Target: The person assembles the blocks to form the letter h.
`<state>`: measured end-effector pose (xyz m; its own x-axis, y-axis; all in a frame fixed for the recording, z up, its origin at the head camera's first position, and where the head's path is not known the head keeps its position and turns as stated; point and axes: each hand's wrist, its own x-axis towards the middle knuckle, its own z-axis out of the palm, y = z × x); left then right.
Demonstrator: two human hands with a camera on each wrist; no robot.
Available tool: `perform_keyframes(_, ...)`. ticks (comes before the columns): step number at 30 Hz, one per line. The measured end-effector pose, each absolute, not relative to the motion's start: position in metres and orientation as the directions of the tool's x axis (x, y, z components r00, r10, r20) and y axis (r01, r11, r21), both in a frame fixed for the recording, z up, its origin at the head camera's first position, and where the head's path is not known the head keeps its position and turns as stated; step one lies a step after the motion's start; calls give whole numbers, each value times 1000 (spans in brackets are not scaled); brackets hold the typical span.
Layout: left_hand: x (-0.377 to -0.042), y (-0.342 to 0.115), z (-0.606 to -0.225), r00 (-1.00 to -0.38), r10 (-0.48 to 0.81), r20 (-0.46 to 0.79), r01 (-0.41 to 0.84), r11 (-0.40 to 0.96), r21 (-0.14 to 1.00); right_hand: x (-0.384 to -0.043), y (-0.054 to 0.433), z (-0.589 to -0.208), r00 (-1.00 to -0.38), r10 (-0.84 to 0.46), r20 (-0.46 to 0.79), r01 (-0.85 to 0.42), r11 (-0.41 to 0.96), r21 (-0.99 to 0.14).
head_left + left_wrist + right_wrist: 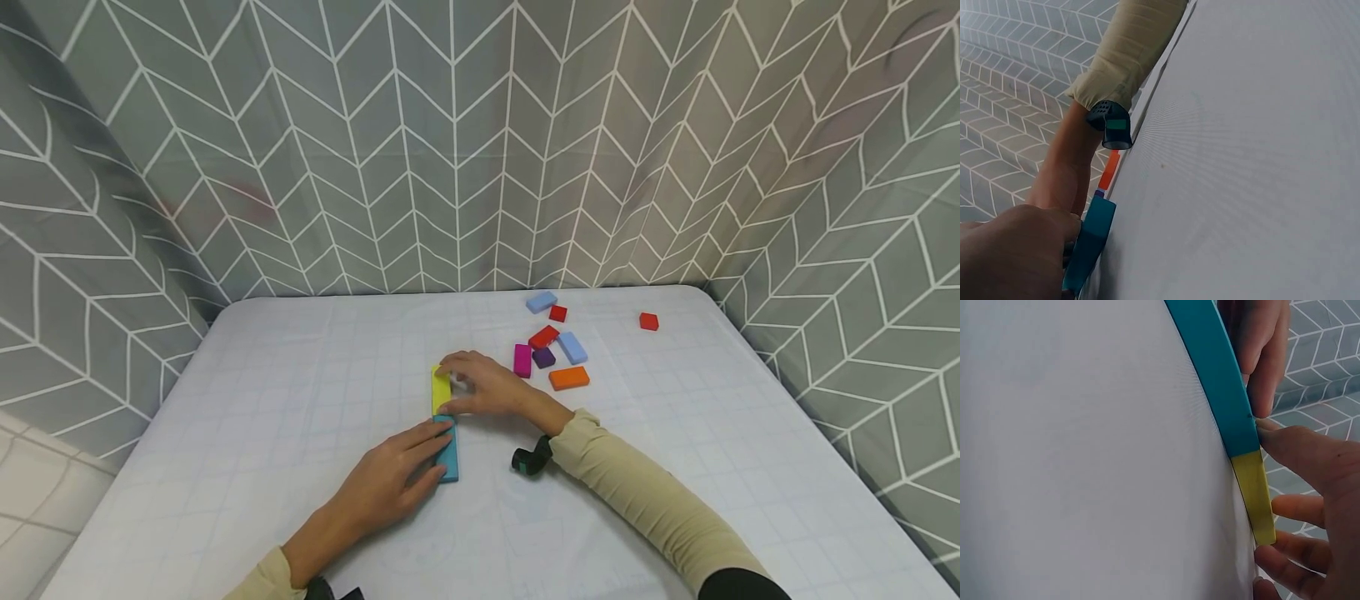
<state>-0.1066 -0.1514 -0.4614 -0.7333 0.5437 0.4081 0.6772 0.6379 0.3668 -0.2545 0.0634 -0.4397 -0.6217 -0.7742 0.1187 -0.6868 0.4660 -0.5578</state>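
A flat teal block [447,460] and a shorter yellow block [441,392] lie end to end on the white-covered table, touching in the right wrist view. My left hand [390,475] rests its fairly straight fingers on the teal block, the thumb near its lower end. Beyond it, my right hand [483,385] curves over the yellow block, with its thumb by the joint and fingers at the far end. In the right wrist view, the yellow block [1254,497] shows beside the right fingertips. Part of the teal block [1091,240] is hidden behind the left hand in the left wrist view.
Loose blocks lie right of the hands: magenta [522,361], purple [543,357], orange [569,378], with several red and light blue ones. One red cube [648,322] sits apart, farther right. A patterned curtain [480,167] borders the table's back and sides.
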Motion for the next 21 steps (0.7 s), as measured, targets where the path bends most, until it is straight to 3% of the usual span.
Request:
perform_keyframes(11,-115,-155,-457,-806,422,416,571,739,358,-261,100,-422,-726,-651,223,-615,470,-632)
perform_keyframes(21,-129,-150,-457,-848,389,359,519,748,414,-264,149,-412,-778,-555,296,-588,474,-656)
